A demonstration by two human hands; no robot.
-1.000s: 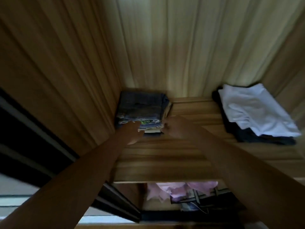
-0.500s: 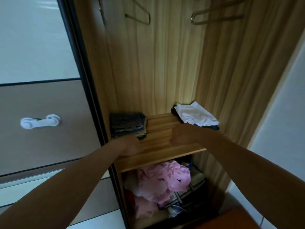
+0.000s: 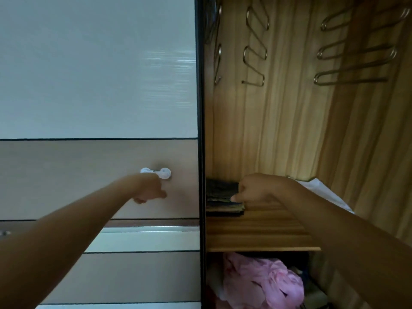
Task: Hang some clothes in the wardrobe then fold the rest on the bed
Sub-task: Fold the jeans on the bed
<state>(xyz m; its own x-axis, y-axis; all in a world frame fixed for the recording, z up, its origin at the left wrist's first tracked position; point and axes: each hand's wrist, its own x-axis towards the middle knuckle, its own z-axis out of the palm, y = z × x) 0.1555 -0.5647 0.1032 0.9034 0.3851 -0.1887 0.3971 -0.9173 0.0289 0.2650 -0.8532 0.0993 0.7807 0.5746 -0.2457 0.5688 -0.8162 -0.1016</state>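
Observation:
Inside the open wardrobe, a stack of dark folded clothes [image 3: 223,197] lies at the left end of a wooden shelf [image 3: 256,233]. My right hand [image 3: 254,189] hovers with curled fingers just right of the stack, partly in front of it, and holds nothing. My left hand [image 3: 149,190] is outside the wardrobe against the sliding door [image 3: 100,179], just below its white handle [image 3: 156,173], with loosely curled, empty fingers. A white folded garment [image 3: 321,192] shows behind my right forearm. Bare metal hangers [image 3: 256,47] hang above.
More metal hangers [image 3: 356,52] hang at the upper right. Crumpled pink clothes [image 3: 263,282] fill the compartment under the shelf. The door's black edge [image 3: 201,152] runs vertically between my hands. The wardrobe's wooden side wall [image 3: 367,141] closes the right.
Both hands have pulled back from the dark stack. My left hand moved left out of the wardrobe to the door under the handle. The view rose and swung left, bringing the hangers in.

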